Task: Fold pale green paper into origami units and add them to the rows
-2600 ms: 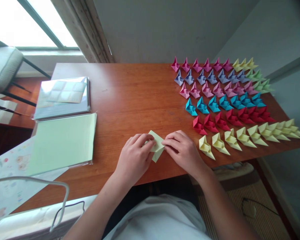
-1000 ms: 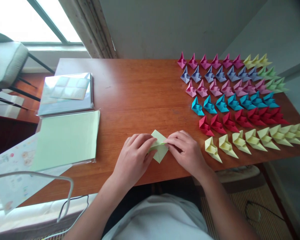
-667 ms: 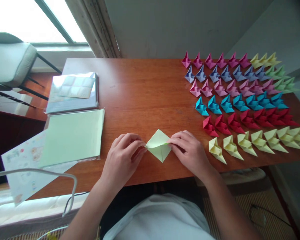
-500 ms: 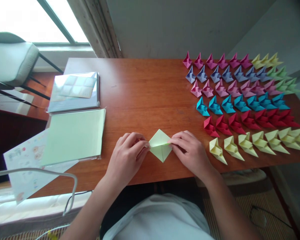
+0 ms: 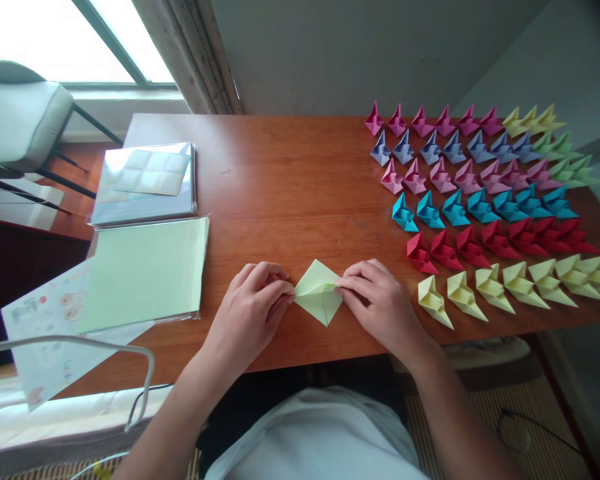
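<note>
A pale yellow-green sheet of origami paper, folded into a diamond, is near the front edge of the wooden table. A crease runs across its middle between the side corners, and another runs down the lower half. My left hand pinches its left corner between thumb and fingers. At the right corner, my right hand has the paper pinched the same way. Right of that hand stands a row of folded pale yellow paper figures.
Behind that row stand more rows of folded figures: red, blue, pink, purple and magenta. At left lie a pack of light green paper, a darker pack, a printed sheet and a white cable.
My left hand has shifted slightly left with the paper's left corner. The middle fold of the paper looks a little more raised. My right hand has hardly moved.
</note>
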`<control>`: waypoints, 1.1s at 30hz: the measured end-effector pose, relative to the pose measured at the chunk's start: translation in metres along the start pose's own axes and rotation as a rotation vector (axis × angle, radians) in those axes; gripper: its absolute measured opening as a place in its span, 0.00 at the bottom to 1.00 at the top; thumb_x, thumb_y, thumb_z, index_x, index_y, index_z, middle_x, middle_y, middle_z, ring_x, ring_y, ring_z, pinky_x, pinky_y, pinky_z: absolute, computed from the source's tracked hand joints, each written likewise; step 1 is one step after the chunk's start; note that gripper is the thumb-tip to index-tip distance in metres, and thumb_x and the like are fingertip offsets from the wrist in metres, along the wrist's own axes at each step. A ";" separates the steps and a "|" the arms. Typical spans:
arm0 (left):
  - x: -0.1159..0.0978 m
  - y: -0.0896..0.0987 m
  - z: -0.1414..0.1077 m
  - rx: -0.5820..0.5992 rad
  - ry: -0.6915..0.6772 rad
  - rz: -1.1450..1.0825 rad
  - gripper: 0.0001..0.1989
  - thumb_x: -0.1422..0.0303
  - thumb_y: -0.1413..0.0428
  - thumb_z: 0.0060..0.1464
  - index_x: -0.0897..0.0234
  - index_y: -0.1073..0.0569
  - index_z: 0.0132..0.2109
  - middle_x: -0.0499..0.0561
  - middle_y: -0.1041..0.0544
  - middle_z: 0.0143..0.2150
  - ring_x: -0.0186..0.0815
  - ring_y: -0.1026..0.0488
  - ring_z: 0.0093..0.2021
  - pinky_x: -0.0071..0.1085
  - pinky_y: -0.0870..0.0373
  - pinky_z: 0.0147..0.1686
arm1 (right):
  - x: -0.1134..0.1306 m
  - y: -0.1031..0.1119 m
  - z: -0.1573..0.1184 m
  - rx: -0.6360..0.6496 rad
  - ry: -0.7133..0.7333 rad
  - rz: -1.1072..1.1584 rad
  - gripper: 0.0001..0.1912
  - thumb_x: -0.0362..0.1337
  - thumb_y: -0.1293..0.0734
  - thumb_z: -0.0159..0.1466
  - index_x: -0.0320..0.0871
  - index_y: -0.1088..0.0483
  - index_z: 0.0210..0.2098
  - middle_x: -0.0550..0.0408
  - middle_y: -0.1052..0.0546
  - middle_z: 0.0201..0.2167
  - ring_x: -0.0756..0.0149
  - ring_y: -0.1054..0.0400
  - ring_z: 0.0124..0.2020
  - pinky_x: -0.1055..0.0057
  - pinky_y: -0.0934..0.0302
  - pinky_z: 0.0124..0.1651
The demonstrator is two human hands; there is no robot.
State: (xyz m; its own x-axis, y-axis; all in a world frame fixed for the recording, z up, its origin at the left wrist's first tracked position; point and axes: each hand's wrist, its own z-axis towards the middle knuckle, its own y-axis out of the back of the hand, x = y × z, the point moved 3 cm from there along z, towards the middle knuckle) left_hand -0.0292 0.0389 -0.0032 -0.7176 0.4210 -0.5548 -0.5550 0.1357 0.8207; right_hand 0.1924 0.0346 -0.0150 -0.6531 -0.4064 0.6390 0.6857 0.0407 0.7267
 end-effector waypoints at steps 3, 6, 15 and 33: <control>-0.001 0.001 0.000 0.031 0.007 -0.009 0.07 0.72 0.47 0.65 0.60 0.25 0.39 0.51 0.25 0.47 0.39 0.30 0.46 0.37 0.33 0.49 | 0.001 0.000 0.000 0.007 -0.005 -0.010 0.07 0.28 0.34 0.68 0.45 0.24 0.39 0.51 0.24 0.36 0.60 0.34 0.39 0.62 0.34 0.43; -0.002 0.000 -0.001 0.046 0.025 -0.002 0.07 0.72 0.47 0.65 0.60 0.26 0.40 0.51 0.25 0.48 0.39 0.31 0.46 0.38 0.33 0.48 | 0.002 0.001 0.000 0.015 -0.009 -0.023 0.07 0.28 0.34 0.68 0.44 0.24 0.38 0.51 0.24 0.36 0.60 0.34 0.40 0.62 0.35 0.44; -0.006 0.001 -0.005 0.047 0.033 0.101 0.08 0.71 0.48 0.65 0.60 0.25 0.40 0.53 0.25 0.49 0.42 0.30 0.48 0.42 0.33 0.50 | 0.005 0.000 -0.001 0.030 -0.023 -0.052 0.07 0.29 0.35 0.69 0.43 0.24 0.38 0.50 0.24 0.36 0.60 0.34 0.40 0.62 0.35 0.44; -0.025 -0.017 0.023 -0.053 0.074 -0.086 0.12 0.69 0.43 0.62 0.62 0.28 0.52 0.50 0.19 0.42 0.37 0.22 0.40 0.31 0.28 0.40 | 0.013 0.008 0.019 0.208 -0.191 -0.049 0.06 0.28 0.32 0.67 0.42 0.23 0.37 0.53 0.23 0.34 0.60 0.31 0.40 0.63 0.37 0.46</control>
State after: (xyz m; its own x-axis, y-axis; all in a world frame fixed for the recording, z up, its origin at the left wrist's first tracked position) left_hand 0.0081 0.0470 -0.0002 -0.6944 0.3422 -0.6331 -0.6359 0.1200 0.7624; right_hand 0.1828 0.0466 0.0037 -0.7459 -0.2344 0.6235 0.5840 0.2199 0.7814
